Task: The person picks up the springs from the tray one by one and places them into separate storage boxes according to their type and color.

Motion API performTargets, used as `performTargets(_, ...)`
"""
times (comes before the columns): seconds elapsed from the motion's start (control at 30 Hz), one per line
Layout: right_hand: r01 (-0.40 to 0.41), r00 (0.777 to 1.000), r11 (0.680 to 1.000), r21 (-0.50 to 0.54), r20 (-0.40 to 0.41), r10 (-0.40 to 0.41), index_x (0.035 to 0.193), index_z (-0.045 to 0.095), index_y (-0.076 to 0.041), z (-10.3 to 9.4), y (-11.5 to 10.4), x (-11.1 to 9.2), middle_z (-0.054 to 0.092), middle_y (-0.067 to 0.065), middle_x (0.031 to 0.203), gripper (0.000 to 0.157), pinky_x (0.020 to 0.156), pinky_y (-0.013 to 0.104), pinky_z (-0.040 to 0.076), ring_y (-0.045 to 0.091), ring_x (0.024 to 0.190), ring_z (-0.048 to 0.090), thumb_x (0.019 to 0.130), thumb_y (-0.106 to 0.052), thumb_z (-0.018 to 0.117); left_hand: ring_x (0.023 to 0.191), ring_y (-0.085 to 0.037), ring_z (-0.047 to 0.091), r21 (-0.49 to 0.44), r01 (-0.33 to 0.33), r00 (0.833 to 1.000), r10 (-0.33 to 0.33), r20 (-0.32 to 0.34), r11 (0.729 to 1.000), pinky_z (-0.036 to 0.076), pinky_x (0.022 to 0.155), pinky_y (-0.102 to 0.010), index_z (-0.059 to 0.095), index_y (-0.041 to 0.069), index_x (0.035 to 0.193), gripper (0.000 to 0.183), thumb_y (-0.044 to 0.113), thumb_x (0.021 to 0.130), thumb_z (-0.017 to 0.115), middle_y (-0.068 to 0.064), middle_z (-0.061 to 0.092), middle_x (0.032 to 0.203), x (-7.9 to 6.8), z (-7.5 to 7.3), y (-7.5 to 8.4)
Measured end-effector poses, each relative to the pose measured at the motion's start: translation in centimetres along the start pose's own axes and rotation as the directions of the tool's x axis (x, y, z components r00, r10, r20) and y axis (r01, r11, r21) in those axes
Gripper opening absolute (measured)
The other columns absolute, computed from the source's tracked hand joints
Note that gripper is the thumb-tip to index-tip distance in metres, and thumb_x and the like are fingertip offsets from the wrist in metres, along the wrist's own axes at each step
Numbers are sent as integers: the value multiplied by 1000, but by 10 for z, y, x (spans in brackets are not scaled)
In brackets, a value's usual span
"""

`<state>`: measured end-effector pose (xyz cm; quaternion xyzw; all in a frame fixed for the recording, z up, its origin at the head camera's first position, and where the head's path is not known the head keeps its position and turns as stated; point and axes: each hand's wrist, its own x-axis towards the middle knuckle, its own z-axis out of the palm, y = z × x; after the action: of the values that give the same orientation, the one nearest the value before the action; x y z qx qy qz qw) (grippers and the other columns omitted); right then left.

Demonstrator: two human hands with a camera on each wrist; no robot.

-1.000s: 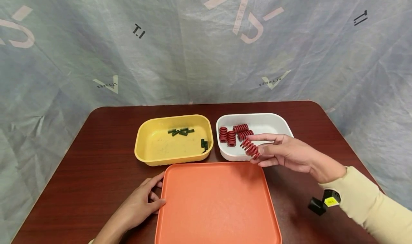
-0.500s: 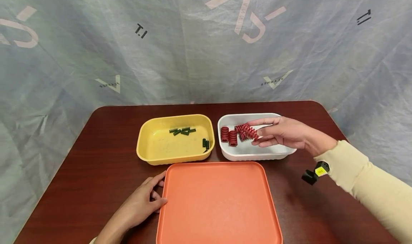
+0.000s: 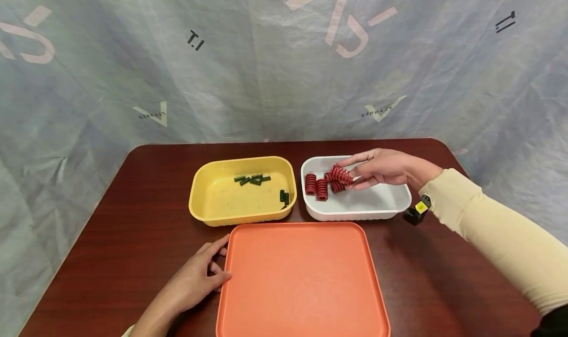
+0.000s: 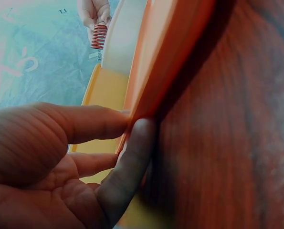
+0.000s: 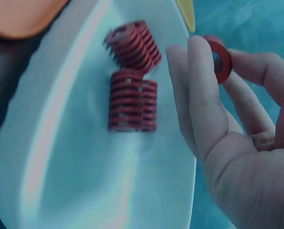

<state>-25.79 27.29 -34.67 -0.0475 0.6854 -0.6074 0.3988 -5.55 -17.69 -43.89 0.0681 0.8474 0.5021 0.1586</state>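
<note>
My right hand [image 3: 381, 168] pinches a red coil spring [image 3: 342, 174] between thumb and fingers. It is over the white bin [image 3: 377, 201], where several other red springs [image 5: 126, 100] lie toward the left end. In the right wrist view, the ring-shaped end of the held spring [image 5: 223, 62] shows between the fingertips. At the near left, my left hand [image 3: 194, 279] holds the left rim of an orange tray [image 3: 301, 278]. Up close in the left wrist view, thumb and fingers [image 4: 96, 123] meet at the tray's edge [image 4: 153, 71].
A yellow bin [image 3: 222, 213] stands left of the white one, with several small dark green springs [image 3: 255, 181] inside. Both bins sit just behind the tray on a dark red wooden table [image 3: 120, 238]. A grey printed sheet [image 3: 248, 65] hangs behind the table.
My right hand has carried the red spring from the white bin's front edge back and over the springs in it. The left hand keeps its place at the tray.
</note>
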Motion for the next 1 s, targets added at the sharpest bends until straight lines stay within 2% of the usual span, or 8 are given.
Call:
performTargets(0.37,-89,996,993,-73,-18,88,153,43,7,-14,-3,16,61,18,134,56,103,50,51,41,113,67,100,5,60,77,-13,61,19,1,1000,-1,-9,1000,59,60,-28,40,4,157,75,1,92,77,-12,51,126,0,-1,0)
performTargets(0.53,-100,995,988,-118,-20,99,151,45,8,-16,-2,25,61,19,136,53,98,46,56,38,108,70,100,3,61,78,-12,61,18,-8,1000,8,-9,1000,59,61,-28,39,3,157,75,1,92,76,-12,51,126,0,-1,0)
performTargets(1.0,-108,993,982,-153,-71,98,144,52,11,-13,-4,37,62,21,136,45,93,41,60,31,104,71,101,0,63,77,-11,61,23,-26,1000,26,-17,999,58,61,-27,39,2,157,75,2,92,77,-12,52,125,1,-1,-2)
